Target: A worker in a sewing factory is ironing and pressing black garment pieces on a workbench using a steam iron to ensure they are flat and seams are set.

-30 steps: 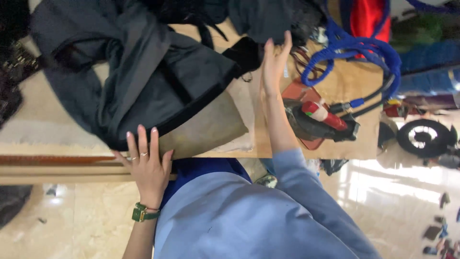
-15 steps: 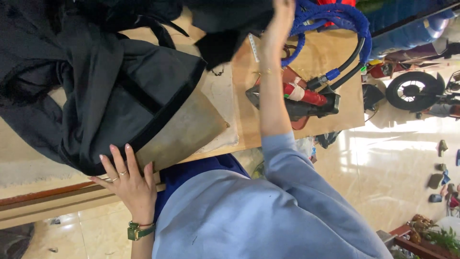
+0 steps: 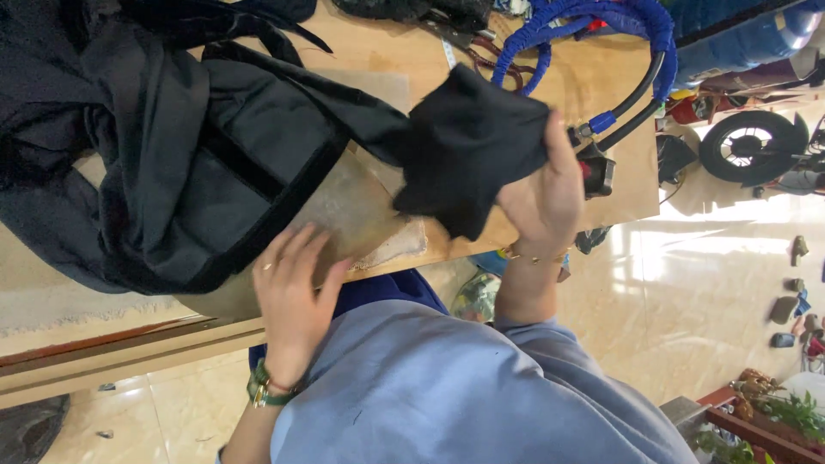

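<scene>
A large dark garment (image 3: 180, 146) lies spread over a wooden table (image 3: 593, 206). My right hand (image 3: 541, 193) grips a bunched black piece of the same cloth (image 3: 468, 146) and holds it just above the table's near edge. My left hand (image 3: 292, 296), with a green wristwatch, rests flat with fingers apart on a beige board (image 3: 352, 215) that lies under the garment at the table's front edge. My light blue sleeves fill the lower part of the view.
A blue wrapped hose (image 3: 601, 26) coils at the table's far right, with a black and red tool (image 3: 597, 167) beside my right hand. A wheel (image 3: 752, 146) lies on the glossy tiled floor (image 3: 687, 292). Potted plants (image 3: 773, 408) stand at lower right.
My right hand has pulled back from the far side of the table, now gripping a black piece of cloth near the front edge. My left hand moved up from the edge onto the beige board.
</scene>
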